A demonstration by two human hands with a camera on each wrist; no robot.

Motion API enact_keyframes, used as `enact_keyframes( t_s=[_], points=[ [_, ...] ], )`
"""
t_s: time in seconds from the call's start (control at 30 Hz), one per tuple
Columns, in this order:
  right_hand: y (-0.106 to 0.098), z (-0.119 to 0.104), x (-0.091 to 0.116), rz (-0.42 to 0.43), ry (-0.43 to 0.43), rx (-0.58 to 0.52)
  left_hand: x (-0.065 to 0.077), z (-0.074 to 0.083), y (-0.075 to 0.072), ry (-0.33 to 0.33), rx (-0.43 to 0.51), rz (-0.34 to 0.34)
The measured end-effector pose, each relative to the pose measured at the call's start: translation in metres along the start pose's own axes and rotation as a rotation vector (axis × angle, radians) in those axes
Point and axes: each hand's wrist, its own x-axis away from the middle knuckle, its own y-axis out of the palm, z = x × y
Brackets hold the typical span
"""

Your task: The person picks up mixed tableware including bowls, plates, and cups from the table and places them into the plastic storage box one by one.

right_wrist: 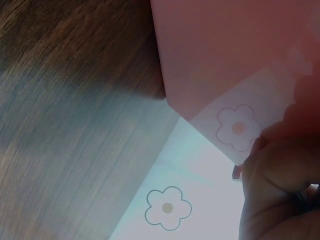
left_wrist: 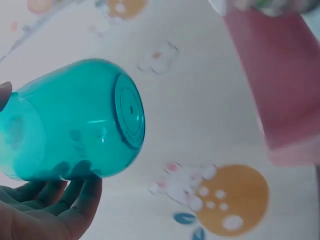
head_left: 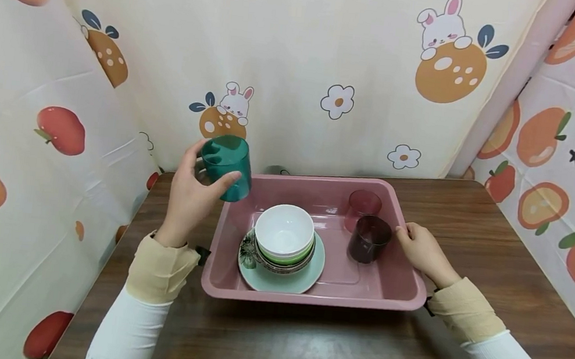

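Note:
My left hand (head_left: 194,190) grips a clear teal cup (head_left: 227,170) above the left rim of a pink basin (head_left: 306,299). In the left wrist view the teal cup (left_wrist: 85,120) lies tilted, its base toward the basin and the fingers around its side. My right hand (head_left: 424,249) holds the basin's right rim, with the thumb on top. Inside the basin, a white bowl (head_left: 284,229) tops a stack of bowls on a pale green plate (head_left: 311,273). A clear red cup (head_left: 364,202) and a dark cup (head_left: 367,240) stand at the basin's right side.
The basin rests on a brown wooden table (head_left: 275,348). Behind it hangs a printed cloth (head_left: 298,75) close to the table's back edge. More printed cloth (head_left: 558,155) hangs on the right, and another sheet (head_left: 0,208) on the left.

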Motion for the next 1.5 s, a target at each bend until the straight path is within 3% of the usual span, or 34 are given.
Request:
enact_keyframes(
  t_s=[0.33, 0.6, 0.93, 1.2, 1.5],
  points=[
    [-0.001, 0.0, 0.0, -0.011, 0.002, -0.008, 0.027, 0.032, 0.02, 0.104, 0.001, -0.137],
    [-0.002, 0.004, 0.001, -0.005, -0.025, -0.001, 0.045, 0.042, 0.041, 0.155, 0.055, -0.254],
    [-0.006, 0.006, 0.003, -0.019, -0.023, -0.018, 0.063, 0.042, 0.064, 0.138, 0.026, -0.35],
    [-0.03, -0.003, 0.001, -0.074, 0.039, -0.107, 0.069, 0.036, 0.073, 0.118, 0.028, -0.385],
    [-0.053, -0.036, 0.005, 0.007, -0.081, -0.137, 0.073, 0.033, 0.081, 0.108, 0.036, -0.414]
  ],
)
